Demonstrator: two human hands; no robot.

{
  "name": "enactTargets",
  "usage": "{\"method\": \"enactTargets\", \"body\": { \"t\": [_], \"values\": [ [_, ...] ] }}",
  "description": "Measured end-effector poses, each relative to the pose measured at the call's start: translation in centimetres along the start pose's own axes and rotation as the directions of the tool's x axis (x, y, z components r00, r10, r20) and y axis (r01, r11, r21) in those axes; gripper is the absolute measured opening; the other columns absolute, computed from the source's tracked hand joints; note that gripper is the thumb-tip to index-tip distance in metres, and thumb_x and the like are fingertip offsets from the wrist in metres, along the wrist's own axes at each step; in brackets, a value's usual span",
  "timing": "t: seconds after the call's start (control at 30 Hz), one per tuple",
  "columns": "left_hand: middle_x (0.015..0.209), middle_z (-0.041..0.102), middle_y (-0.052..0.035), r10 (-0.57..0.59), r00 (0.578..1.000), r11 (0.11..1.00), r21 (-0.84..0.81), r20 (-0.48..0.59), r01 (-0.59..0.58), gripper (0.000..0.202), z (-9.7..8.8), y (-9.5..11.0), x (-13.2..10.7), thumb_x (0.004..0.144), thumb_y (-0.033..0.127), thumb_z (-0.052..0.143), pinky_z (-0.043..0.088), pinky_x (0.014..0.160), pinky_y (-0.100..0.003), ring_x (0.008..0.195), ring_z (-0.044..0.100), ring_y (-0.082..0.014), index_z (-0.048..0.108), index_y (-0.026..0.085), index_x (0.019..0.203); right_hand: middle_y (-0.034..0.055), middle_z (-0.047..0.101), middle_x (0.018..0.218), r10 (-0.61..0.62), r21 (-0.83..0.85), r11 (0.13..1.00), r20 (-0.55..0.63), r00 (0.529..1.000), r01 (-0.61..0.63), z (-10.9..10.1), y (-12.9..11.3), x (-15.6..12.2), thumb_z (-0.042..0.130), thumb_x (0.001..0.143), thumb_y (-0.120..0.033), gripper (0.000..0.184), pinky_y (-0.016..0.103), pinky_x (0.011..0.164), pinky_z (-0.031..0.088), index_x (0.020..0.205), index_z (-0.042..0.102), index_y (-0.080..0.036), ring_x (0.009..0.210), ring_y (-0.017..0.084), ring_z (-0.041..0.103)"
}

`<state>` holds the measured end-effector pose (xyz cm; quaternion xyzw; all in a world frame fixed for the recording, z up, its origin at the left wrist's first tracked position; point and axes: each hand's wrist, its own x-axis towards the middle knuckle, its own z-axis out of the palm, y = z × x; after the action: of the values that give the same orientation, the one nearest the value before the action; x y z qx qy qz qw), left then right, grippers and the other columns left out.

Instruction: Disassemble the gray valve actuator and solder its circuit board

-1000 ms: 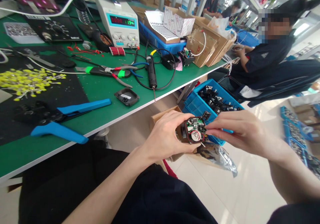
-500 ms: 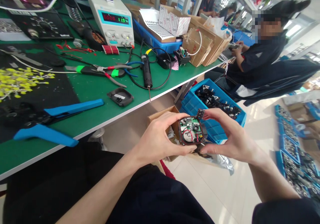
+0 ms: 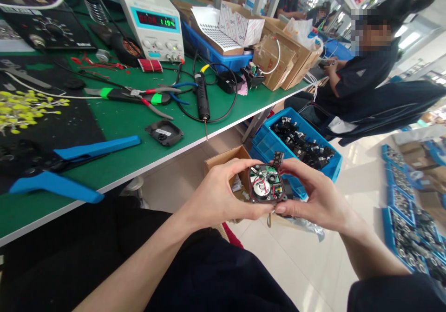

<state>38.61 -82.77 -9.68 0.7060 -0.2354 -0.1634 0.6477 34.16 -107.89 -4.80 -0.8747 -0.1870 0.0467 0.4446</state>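
Between my hands is a small black electronic housing, its open face showing a green circuit board, a round silver part and red wires. My left hand grips its left side, thumb along the lower edge and fingers at the top. On the right side my right hand is closed around it, with the thumb at the lower right corner. A small dark ribbed piece sticks up at the top right corner, by my right fingertips. A short cable end hangs below the housing. A black cover lies on the green bench.
On the bench lie blue-handled pliers, cutters, an electric screwdriver overhanging the edge, and a power supply. Beneath stand a cardboard box and a blue crate of black parts. A co-worker sits at right.
My right hand has moved in left against the housing, and its fingers have closed on the upper right corner. A cable end now shows below. The view has shifted slightly.
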Motion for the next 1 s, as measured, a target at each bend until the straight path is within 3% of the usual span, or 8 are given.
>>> {"method": "enactTargets", "body": {
  "t": [0.23,0.47,1.0],
  "values": [
    [0.103,0.077,-0.0016,-0.062,0.997,0.998,-0.022,0.047,0.063,0.058,0.2,0.2,0.1,0.071,0.044,0.089,0.063,0.072,-0.031,0.089,0.074,-0.0238,0.07,0.025,0.123,0.0,0.067,0.122,0.101,0.042,0.994,-0.023,0.995,-0.1,0.3,-0.2,-0.2,0.094,0.08,-0.037,0.061,0.031,0.098,0.052,0.133,0.064,-0.033,0.113,0.023,0.063],
    [0.11,0.079,-0.0025,-0.107,0.992,0.994,-0.023,0.065,0.109,0.053,0.2,0.1,0.3,0.073,0.045,0.087,0.063,0.082,-0.034,0.107,0.073,-0.0288,0.073,0.025,0.119,0.0002,0.071,0.114,0.172,0.159,0.973,-0.028,0.985,-0.165,0.5,0.4,0.1,0.097,0.076,-0.039,0.055,0.028,0.091,0.054,0.123,0.072,-0.028,0.104,0.021,0.066],
    [0.103,0.079,-0.0033,-0.144,0.986,0.988,-0.038,0.081,0.147,0.042,0.4,0.4,0.4,0.078,0.049,0.082,0.063,0.082,-0.036,0.102,0.075,-0.0292,0.076,0.023,0.11,0.006,0.073,0.11,0.254,0.328,0.911,0.03,0.967,-0.25,0.8,0.8,0.2,0.095,0.078,-0.044,0.056,0.032,0.093,0.058,0.123,0.073,-0.021,0.102,0.023,0.069]
  ]
}}
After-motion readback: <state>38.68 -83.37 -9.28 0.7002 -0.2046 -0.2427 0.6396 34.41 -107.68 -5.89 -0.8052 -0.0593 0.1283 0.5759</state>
